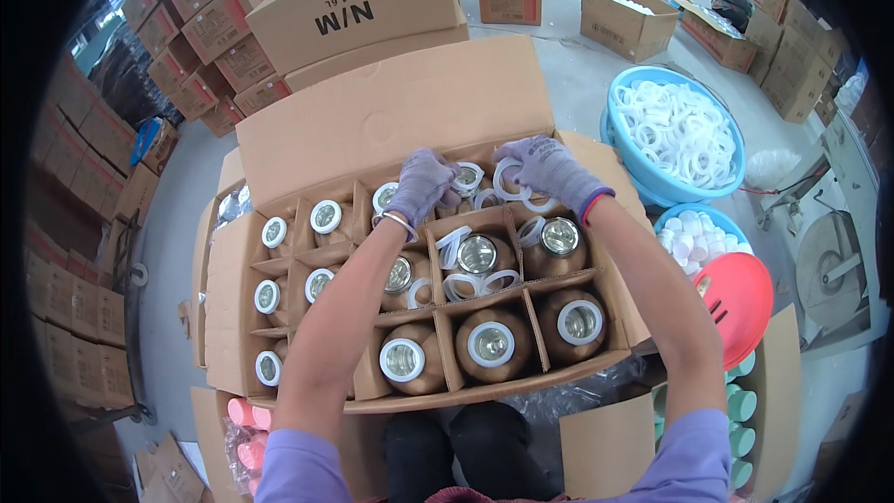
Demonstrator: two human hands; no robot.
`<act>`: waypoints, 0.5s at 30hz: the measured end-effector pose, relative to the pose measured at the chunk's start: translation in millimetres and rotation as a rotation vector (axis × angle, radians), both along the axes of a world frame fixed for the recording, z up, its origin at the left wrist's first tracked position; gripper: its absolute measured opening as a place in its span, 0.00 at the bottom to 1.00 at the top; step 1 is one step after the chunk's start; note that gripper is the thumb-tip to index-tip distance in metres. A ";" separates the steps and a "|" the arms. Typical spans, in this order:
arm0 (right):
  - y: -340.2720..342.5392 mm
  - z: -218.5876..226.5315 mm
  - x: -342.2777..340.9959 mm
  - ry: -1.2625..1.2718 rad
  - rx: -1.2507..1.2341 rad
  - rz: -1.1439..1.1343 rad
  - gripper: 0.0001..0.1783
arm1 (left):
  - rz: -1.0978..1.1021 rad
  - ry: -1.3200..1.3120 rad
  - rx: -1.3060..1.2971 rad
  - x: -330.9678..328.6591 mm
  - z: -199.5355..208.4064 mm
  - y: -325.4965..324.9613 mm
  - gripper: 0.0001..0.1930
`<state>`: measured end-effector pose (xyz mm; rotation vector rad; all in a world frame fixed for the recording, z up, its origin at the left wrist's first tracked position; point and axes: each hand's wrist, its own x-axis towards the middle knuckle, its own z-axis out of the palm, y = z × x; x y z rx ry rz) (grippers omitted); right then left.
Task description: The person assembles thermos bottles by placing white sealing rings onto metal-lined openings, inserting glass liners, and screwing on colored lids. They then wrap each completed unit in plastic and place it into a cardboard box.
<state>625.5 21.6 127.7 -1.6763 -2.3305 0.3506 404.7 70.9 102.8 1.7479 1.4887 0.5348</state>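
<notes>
Reaching into the Open Box [400, 98]

A big stack of brown boxes [216, 33] stands behind the open box, mostly off to the left. The open box has wide flaps, and thin card walls [455, 354] split it into little rooms. To its right sits a large blue tub [675, 194], piled up with see-through white rings. A smaller blue tub [664, 218], full of white caps, is also to the right of the open box. A round red dish [742, 307] tilts near its front right corner.

Brown flasks [491, 346] with shiny mouths stand in rows inside the open box. Those in its front row have white rings around their mouths.

Both hands are at the back of the open box. The gloved right hand [549, 169] has its fingers pinched closed on a white ring [498, 184]. The gloved left hand [425, 188] has bent fingers close to a ring on a flask mouth [466, 180]; one cannot tell if they grip it or how far apart they are. More loose rings [453, 247] lie by the flasks in the middle row of the open box.
</notes>
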 end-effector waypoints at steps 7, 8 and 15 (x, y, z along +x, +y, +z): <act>5.0 5.3 -50.4 -0.505 -0.088 -0.018 0.15 | -0.143 0.176 -0.103 1.2 15.9 -5.2 0.11; 3.7 6.9 -63.1 -0.543 -0.105 -0.045 0.14 | -0.133 0.096 -0.158 -7.8 13.0 -2.5 0.11; -11.2 -11.2 -20.2 -0.045 0.160 0.041 0.11 | -0.248 0.490 0.250 -9.1 2.0 -0.6 0.12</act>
